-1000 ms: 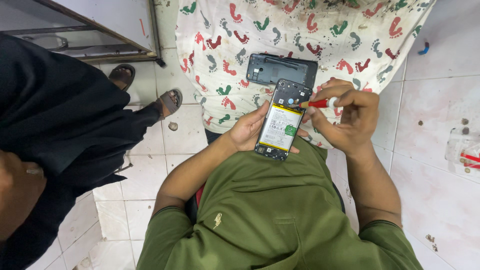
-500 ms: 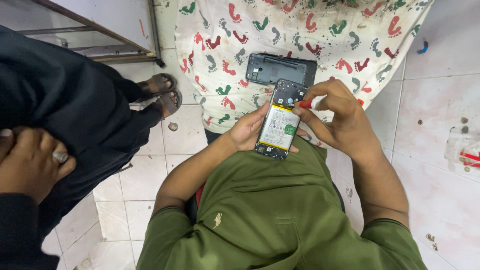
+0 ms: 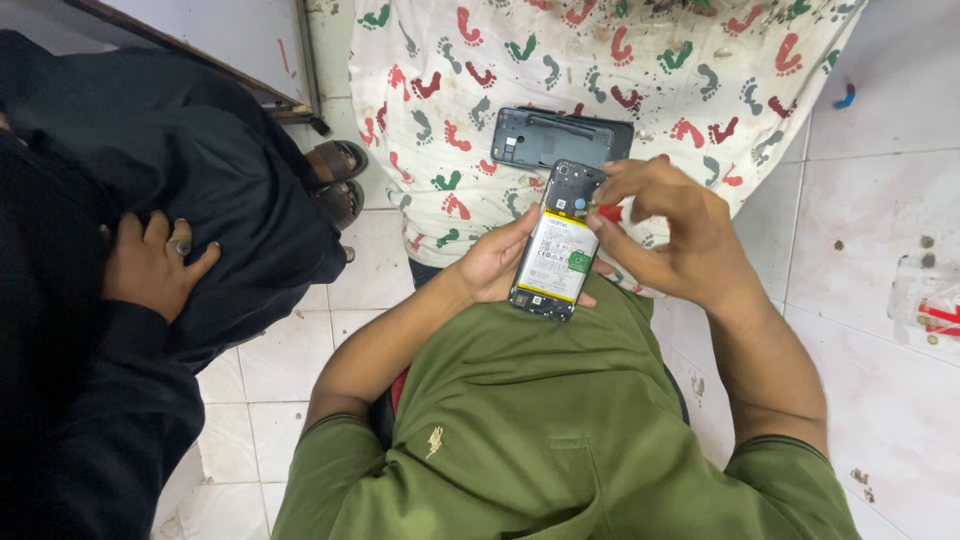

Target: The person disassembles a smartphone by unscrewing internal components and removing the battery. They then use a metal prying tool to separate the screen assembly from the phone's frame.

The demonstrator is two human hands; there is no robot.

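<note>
My left hand (image 3: 497, 265) cradles an opened phone (image 3: 557, 243) from below, back side up, with its pale battery and a green sticker showing. My right hand (image 3: 672, 230) pinches a small red-handled screwdriver (image 3: 607, 212) whose tip rests near the phone's upper end by the camera. Just beyond the phone lies its removed dark back cover (image 3: 560, 138), flat on a white cloth (image 3: 640, 60) printed with red, green and grey footprints.
A person in black clothes (image 3: 150, 200) stands at the left, one hand (image 3: 150, 265) with a ring resting on their body, sandalled feet (image 3: 338, 180) on the white tiled floor (image 3: 880, 200). A metal-framed edge (image 3: 290, 90) is at the top left. Red-marked debris (image 3: 935, 315) lies at the right edge.
The person at the left has shifted, and their ringed hand now rests against their clothes. My right hand has moved slightly over the phone's top with the screwdriver.
</note>
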